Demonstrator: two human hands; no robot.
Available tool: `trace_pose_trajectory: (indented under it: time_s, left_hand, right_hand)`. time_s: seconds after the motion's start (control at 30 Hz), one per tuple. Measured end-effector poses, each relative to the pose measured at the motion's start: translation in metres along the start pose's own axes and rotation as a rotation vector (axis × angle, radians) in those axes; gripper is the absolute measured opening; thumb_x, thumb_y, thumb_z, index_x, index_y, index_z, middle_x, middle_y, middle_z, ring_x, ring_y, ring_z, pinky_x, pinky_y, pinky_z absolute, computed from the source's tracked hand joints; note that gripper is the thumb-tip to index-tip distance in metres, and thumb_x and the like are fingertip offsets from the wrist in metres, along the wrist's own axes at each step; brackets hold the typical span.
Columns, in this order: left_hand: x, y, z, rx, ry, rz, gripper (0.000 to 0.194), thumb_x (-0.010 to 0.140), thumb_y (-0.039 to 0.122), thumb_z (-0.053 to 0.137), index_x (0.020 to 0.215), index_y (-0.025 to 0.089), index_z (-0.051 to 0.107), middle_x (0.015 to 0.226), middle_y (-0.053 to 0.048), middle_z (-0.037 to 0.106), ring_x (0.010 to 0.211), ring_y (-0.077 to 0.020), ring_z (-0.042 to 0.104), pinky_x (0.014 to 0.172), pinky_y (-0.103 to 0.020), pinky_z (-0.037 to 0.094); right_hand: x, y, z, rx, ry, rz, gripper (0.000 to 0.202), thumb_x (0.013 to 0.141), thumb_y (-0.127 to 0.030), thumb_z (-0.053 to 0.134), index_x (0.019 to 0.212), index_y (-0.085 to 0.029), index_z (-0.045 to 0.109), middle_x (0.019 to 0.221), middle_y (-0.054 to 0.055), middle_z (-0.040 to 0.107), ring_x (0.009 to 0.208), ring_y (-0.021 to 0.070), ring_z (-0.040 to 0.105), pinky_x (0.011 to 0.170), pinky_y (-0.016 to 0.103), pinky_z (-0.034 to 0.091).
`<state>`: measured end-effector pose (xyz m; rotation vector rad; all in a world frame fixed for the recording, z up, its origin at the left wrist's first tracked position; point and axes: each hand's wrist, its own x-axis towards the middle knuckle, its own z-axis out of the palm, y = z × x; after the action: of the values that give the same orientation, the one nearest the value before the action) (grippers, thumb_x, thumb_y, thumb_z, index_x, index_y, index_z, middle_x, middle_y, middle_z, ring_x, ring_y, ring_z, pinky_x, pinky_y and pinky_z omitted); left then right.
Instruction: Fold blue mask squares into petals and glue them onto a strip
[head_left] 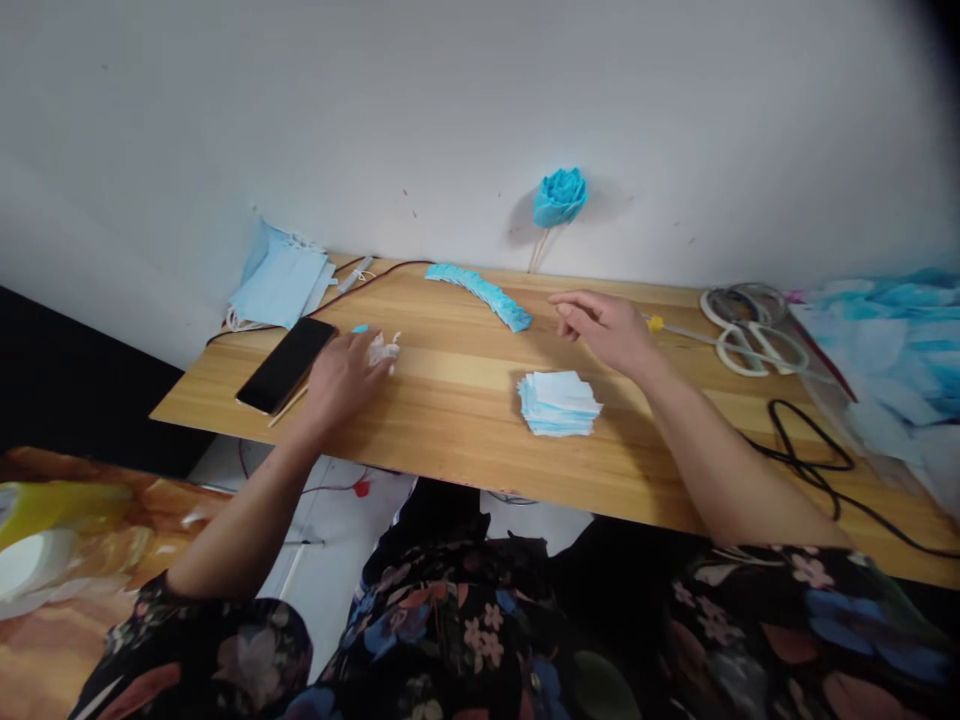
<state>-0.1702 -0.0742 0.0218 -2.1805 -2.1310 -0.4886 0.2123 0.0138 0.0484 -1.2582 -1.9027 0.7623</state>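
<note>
left hand (pixel 347 372) partly hides crumpled white scraps (pixel 385 350) at its fingers, right hand (pixel 611 330) curled; can't tell either grip.

a craft workspace, with scissors (pixel 742 327), cut squares (pixel 559 403) and a blue flower (pixel 560 197).
</note>
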Motion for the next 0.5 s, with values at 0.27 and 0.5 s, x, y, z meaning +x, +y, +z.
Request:
trace_pose_trajectory:
  time_s: [0.27,0.5]
  left_hand:
    - [0.021,0.016,0.017,-0.015,-0.109,0.078,0.041,0.098,0.028,0.046,0.130,0.014,0.069,0.118,-0.017,0.072,0.115,-0.0329,0.067,0.102,-0.047,0.053]
    - [0.035,0.036,0.027,-0.325,-0.145,0.238,0.035,0.093,0.020,0.050,0.116,0.016,0.076,0.106,-0.011,0.076,0.100,-0.0242,0.070,0.092,-0.038,0.055]
  right_hand:
    - [-0.014,0.033,0.009,0.058,0.081,0.024,0.036,0.095,-0.045,0.058,0.108,-0.019,0.080,0.074,0.002,0.072,0.063,0.0143,0.064,0.066,0.029,0.051]
    - [-0.018,0.029,0.007,0.052,0.141,0.021,0.035,0.096,-0.044,0.057,0.108,-0.019,0.079,0.075,0.003,0.074,0.065,0.0150,0.066,0.068,0.029,0.052]
